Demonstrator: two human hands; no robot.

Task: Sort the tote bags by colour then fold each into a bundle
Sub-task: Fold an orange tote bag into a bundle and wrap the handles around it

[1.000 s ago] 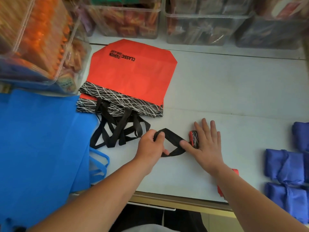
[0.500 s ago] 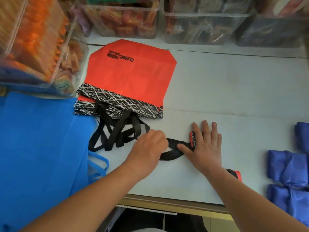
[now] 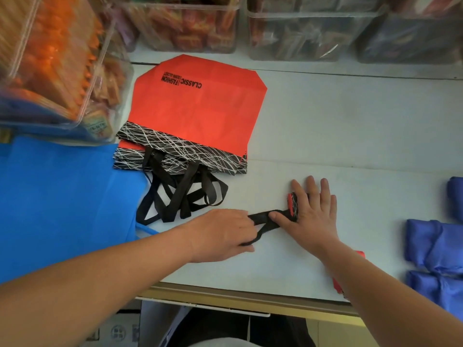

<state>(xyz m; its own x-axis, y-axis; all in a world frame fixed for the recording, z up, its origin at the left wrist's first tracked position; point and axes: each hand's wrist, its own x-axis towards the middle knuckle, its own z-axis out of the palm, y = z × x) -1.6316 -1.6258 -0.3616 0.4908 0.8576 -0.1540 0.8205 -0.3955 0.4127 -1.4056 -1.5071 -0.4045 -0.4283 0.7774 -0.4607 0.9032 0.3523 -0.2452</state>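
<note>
On the white tabletop [image 3: 350,126], the rolled red tote bundle [image 3: 292,204] lies pinned under the flat, straight-fingered right hand [image 3: 313,216], its black strap [image 3: 265,217] running leftward into the curled grip of the left hand [image 3: 220,234], just beside.

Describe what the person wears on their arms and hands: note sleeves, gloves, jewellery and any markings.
Nothing worn shows. The left forearm and right forearm are bare to the picture's edge, with no sleeve in view. The left hand and right hand have no gloves, and no ring, watch, bracelet or marking is visible. The right hand's nails look short and unpainted.
</note>
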